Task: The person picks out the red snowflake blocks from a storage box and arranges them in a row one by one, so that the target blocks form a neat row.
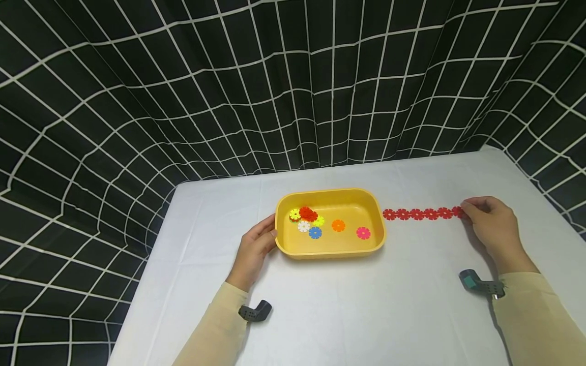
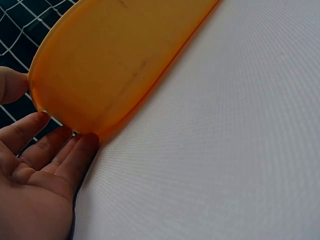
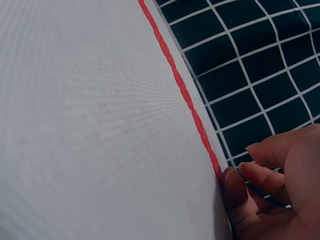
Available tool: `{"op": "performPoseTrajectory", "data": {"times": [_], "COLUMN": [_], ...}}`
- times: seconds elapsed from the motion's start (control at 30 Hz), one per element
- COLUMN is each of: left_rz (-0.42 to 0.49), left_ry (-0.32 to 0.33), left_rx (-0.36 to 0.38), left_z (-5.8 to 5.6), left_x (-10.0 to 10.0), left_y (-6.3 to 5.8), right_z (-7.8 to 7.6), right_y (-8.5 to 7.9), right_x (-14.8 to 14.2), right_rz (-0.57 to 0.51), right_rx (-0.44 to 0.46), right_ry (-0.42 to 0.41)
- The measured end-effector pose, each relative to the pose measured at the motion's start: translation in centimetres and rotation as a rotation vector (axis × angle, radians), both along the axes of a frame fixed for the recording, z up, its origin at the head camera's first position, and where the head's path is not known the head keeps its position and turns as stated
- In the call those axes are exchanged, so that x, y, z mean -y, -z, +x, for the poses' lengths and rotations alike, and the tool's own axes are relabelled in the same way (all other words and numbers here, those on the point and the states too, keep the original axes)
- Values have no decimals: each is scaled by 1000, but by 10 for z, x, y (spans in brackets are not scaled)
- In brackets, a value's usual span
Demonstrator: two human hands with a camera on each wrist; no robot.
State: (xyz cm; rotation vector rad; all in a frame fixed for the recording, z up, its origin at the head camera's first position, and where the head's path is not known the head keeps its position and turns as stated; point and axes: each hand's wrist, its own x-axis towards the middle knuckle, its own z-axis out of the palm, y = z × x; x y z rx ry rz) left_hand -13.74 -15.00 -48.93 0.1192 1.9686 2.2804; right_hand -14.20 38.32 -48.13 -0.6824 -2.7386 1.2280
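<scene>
Black curtains point(image 1: 284, 76) with a white grid surround a worktop point(image 1: 357, 305) covered in white cloth. From the left, a cream sleeve point(image 1: 215, 325) leads to the person's left hand point(image 1: 254, 251), its grip apart, the fingers nearly straight as they touch the left end of a yellow tray point(image 1: 329, 254). Inside, flower-shaped discs lie flat: at the left, a yellow disc point(image 1: 295, 214), a white disc point(image 1: 303, 226) and a heap of red discs point(image 1: 308, 214); then a blue disc point(image 1: 315, 232), another yellow one, an orange disc point(image 1: 338, 225) and a pink disc point(image 1: 363, 233). Just beyond the tray's right rim, a red chain point(image 1: 417, 214) of joined discs runs rightward in a straight row to the right hand point(image 1: 496, 229), whose grip is closed, thumb and finger pinching the chain's far end.
</scene>
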Motion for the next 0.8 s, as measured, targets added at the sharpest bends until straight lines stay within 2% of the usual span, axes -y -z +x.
{"op": "performPoseTrajectory", "data": {"times": [0.8], "left_rz": [6], "left_ry": [-2], "left_rx": [1], "left_z": [0], "left_x": [0], "left_y": [0], "right_z": [1], "right_y": [-4], "right_x": [4], "right_rz": [-56], "right_rx": [-9], "right_ry": [21]}}
